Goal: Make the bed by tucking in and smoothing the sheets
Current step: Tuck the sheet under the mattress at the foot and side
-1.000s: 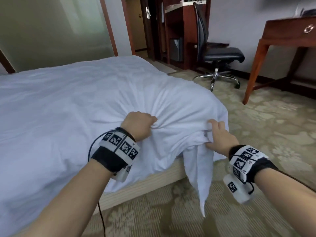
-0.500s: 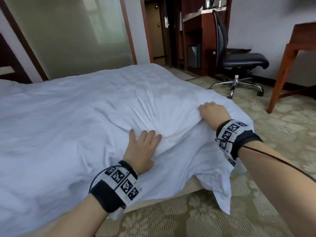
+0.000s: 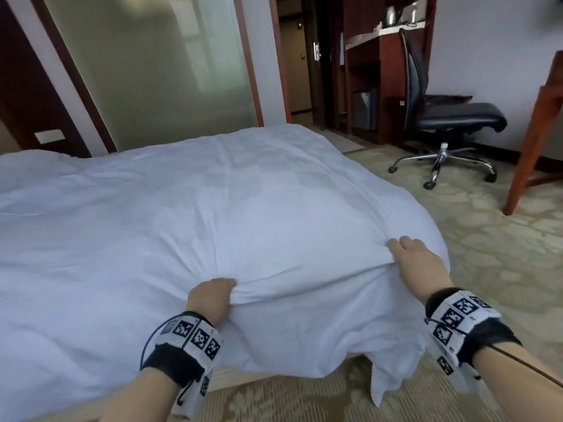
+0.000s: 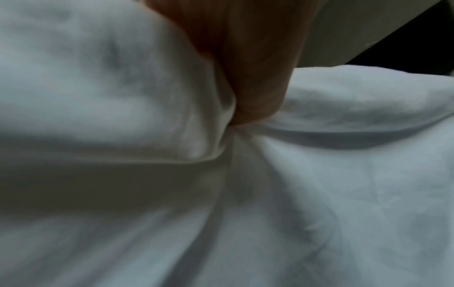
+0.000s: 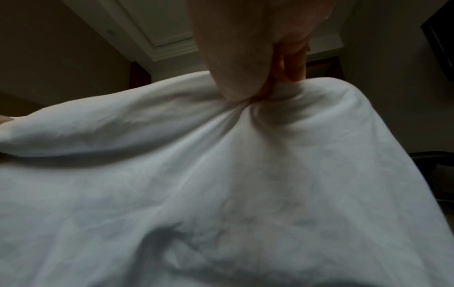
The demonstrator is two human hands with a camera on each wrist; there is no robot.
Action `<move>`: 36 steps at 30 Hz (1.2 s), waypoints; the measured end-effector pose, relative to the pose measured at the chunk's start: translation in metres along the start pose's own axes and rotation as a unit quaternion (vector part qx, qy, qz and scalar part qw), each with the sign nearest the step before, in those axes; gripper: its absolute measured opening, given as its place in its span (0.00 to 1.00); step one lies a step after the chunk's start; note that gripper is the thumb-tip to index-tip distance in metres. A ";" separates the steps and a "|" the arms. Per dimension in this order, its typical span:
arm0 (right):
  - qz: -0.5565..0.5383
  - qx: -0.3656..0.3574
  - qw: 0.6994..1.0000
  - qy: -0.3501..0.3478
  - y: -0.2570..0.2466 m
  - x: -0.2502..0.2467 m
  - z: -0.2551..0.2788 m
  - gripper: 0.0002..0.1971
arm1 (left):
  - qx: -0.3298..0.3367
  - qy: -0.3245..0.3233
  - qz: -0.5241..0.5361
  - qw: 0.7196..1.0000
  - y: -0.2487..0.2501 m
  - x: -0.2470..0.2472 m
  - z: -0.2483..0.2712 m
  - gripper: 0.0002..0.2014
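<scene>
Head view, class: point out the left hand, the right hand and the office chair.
left hand (image 3: pixel 210 295), head view, on its back, fingers gripping the sheet.
right hand (image 3: pixel 416 260), head view, on its back, fingers bunching the sheet.
office chair (image 3: pixel 457 117), head view, on the black seat.

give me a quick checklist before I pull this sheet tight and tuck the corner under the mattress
1. Left hand grips the sheet: ok, fabric is bunched at the fingers.
2. Right hand pinches the sheet near the bed corner: ok.
3. Fold between the two hands pulled flat: not ok, a ridge runs between them.
4. Corner flap tucked in: not ok, it hangs loose over the carpet.
5. Top of the sheet smooth: not ok, creases show.
6. Office chair clear of the bed: ok.
</scene>
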State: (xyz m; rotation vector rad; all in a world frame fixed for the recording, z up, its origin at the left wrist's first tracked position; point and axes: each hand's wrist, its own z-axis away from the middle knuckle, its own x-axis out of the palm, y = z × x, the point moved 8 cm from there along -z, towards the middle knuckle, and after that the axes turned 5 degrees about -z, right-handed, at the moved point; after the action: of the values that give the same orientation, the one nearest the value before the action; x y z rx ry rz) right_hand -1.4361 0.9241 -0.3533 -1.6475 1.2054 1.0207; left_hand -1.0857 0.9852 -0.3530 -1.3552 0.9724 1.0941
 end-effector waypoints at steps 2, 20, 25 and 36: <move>-0.053 -0.009 0.999 0.011 0.002 0.002 0.007 0.23 | 0.000 -0.008 -0.016 1.000 0.001 0.002 -0.004 0.15; -0.372 0.362 0.851 -0.081 0.122 0.106 0.138 0.23 | 0.252 0.236 -0.045 0.937 0.249 -0.095 0.010 0.38; -0.390 0.420 0.816 -0.080 0.127 0.134 0.155 0.32 | 0.258 0.267 -0.072 0.926 0.287 -0.087 -0.013 0.42; -0.281 0.432 0.853 -0.079 0.158 0.139 0.110 0.51 | 0.404 0.330 -0.061 0.851 0.332 -0.037 0.004 0.29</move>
State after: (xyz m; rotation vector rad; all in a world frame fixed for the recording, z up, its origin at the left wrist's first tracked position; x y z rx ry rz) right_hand -1.5749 0.9565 -0.5430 -1.0407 0.7918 0.1595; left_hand -1.4164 0.9623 -0.3978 -1.0350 1.5827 0.0116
